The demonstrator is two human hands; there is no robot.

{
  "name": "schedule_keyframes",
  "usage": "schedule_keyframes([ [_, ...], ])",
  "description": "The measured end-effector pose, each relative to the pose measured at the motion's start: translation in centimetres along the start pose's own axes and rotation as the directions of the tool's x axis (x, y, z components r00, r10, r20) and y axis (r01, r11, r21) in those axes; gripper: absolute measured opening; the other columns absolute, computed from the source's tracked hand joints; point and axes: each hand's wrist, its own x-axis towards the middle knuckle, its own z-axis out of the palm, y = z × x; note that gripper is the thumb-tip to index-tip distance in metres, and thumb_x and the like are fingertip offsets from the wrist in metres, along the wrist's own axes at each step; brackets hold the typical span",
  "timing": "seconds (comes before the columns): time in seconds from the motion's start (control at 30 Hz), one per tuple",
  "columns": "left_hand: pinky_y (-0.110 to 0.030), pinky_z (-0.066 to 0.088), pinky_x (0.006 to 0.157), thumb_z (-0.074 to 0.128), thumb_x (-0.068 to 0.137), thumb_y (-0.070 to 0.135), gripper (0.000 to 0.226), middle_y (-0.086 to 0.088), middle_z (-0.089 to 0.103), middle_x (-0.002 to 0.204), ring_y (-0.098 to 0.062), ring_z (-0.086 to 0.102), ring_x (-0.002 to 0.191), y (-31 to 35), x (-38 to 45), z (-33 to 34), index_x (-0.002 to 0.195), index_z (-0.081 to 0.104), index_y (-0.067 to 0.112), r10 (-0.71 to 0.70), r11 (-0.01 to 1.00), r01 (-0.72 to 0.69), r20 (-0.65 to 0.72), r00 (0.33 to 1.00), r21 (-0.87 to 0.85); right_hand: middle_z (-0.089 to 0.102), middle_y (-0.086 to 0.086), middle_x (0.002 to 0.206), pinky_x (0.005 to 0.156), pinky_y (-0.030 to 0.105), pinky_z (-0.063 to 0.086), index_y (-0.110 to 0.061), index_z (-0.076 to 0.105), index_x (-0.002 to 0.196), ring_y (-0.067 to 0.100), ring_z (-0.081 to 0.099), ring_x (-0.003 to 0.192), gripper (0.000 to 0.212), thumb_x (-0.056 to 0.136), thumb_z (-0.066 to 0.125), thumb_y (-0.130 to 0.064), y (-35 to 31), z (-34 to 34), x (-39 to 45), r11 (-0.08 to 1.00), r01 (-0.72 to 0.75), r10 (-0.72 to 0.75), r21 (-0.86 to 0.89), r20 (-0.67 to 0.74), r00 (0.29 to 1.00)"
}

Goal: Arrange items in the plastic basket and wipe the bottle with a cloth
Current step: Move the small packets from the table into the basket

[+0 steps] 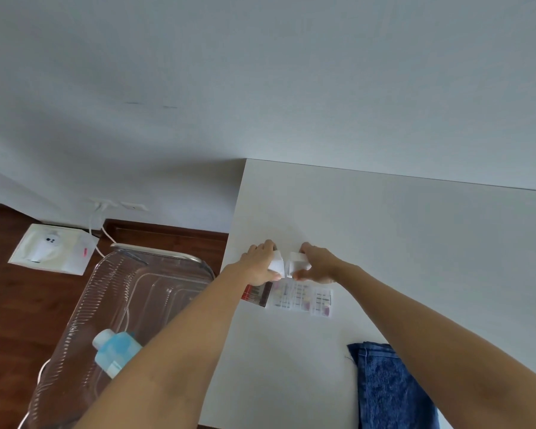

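On the white table (399,236), my left hand (260,264) grips a small white box (276,264) and my right hand (319,265) grips a second small white box (297,262); the two boxes nearly touch. Just in front of them lie a dark packet with a red end (256,295) and flat clear blister packs (304,300). A clear plastic basket (112,292) stands left of the table, below its edge, with a light blue bottle with a white cap (115,351) inside, partly hidden by my left forearm. A blue cloth (390,388) lies at the table's near right.
A white wall rises behind the table. On the dark wooden floor at the left lies a white packet (51,252), with white cables (96,224) running to wall sockets. A metal rail (158,252) sits at the basket's far rim.
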Motion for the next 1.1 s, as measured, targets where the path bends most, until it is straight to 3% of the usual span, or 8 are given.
schedule_keyframes([
  [0.13,-0.028,0.039,0.093,0.067,0.091,0.027,0.063,-0.011,0.042,0.137,-0.027,0.047,0.123,0.1,-1.1,-1.2,0.14,0.035,0.008,-0.06,0.96,0.033,-0.091,0.994,-0.278,0.057,0.01,0.113,0.075,0.031,0.043,-0.011,0.044,0.121,0.024,0.054,0.095,0.054,0.081,0.073,-0.032,0.7,-0.8,-0.8,0.969,-0.002,0.033,0.245,-0.125,0.992],
  [0.27,-0.022,0.046,0.072,0.065,0.091,0.031,0.039,0.001,0.052,0.108,-0.016,0.054,0.1,-0.3,-3.2,-3.3,0.12,0.046,0.013,-0.115,0.862,0.026,-0.146,0.982,-0.506,0.057,0.012,0.109,0.072,0.034,0.05,-0.01,0.048,0.123,0.024,0.058,0.084,0.048,0.085,0.07,-0.029,-0.1,-1.8,-1.4,0.855,0.045,0.049,0.517,-0.166,0.985],
  [0.37,-0.024,0.056,0.083,0.067,0.092,0.03,0.042,-0.001,0.058,0.114,-0.015,0.059,0.106,-1.6,-5.5,-4.3,0.126,0.049,0.011,-0.124,0.624,-0.015,-0.118,0.985,-0.782,0.058,0.012,0.096,0.068,0.03,0.049,-0.005,0.051,0.12,0.02,0.055,0.073,0.041,0.09,0.064,-0.029,-2.3,-1.7,-1.7,0.769,0.086,-0.026,0.634,-0.103,0.994],
  [0.47,-0.015,0.056,0.073,0.064,0.094,0.026,0.036,0.0,0.061,0.114,-0.013,0.06,0.106,-3.4,-8.4,-4.3,0.124,0.054,0.011,-0.139,0.456,-0.082,-0.162,0.977,-0.886,0.056,0.009,0.084,0.063,0.026,0.046,-0.004,0.057,0.109,0.018,0.052,0.067,0.028,0.096,0.055,-0.03,-5.6,-0.6,-1.9,0.641,0.053,-0.101,0.766,0.015,0.995],
  [0.53,-0.021,0.058,0.081,0.062,0.096,0.022,0.035,-0.006,0.06,0.116,-0.019,0.059,0.111,-5.0,-10.3,-4.1,0.125,0.055,0.006,-0.171,0.311,-0.088,-0.146,0.974,-0.946,0.056,0.009,0.08,0.064,0.026,0.046,-0.006,0.058,0.102,0.018,0.052,0.066,0.024,0.099,0.051,-0.029,-8.0,0.6,-1.9,0.58,0.013,-0.145,0.814,0.087,0.986],
  [0.63,-0.032,0.055,0.091,0.057,0.098,0.011,0.024,-0.012,0.058,0.112,-0.024,0.057,0.107,-8.0,-13.0,-3.1,0.12,0.056,0.002,-0.257,0.022,-0.068,-0.072,0.964,-0.997,0.056,0.015,0.083,0.065,0.03,0.045,-0.005,0.055,0.105,0.021,0.052,0.067,0.024,0.1,0.046,-0.026,-11.7,2.8,-1.9,0.496,-0.081,-0.157,0.864,0.181,0.971],
  [0.77,-0.037,0.055,0.082,0.045,0.098,0.0,0.019,-0.017,0.056,0.107,-0.025,0.056,0.095,-12.9,-16.1,-2.0,0.115,0.054,0.003,-0.428,-0.203,-0.083,0.012,0.904,-0.976,0.056,0.017,0.091,0.063,0.031,0.048,-0.003,0.051,0.116,0.025,0.055,0.071,0.03,0.1,0.037,-0.024,-15.9,6.5,-1.5,0.446,-0.162,-0.138,0.88,0.246,0.959],
  [1.1,-0.031,0.053,0.068,0.057,0.092,0.001,0.007,-0.016,0.062,0.092,-0.024,0.062,0.081,-23.8,-17.5,0.6,0.098,0.058,-0.001,-0.68,-0.335,-0.138,0.138,0.72,-0.932,0.057,0.012,0.098,0.07,0.032,0.052,-0.006,0.05,0.117,0.022,0.057,0.082,0.023,0.096,0.051,-0.016,-22.8,16.5,2.1,0.314,-0.315,0.073,0.896,0.308,0.948],
])
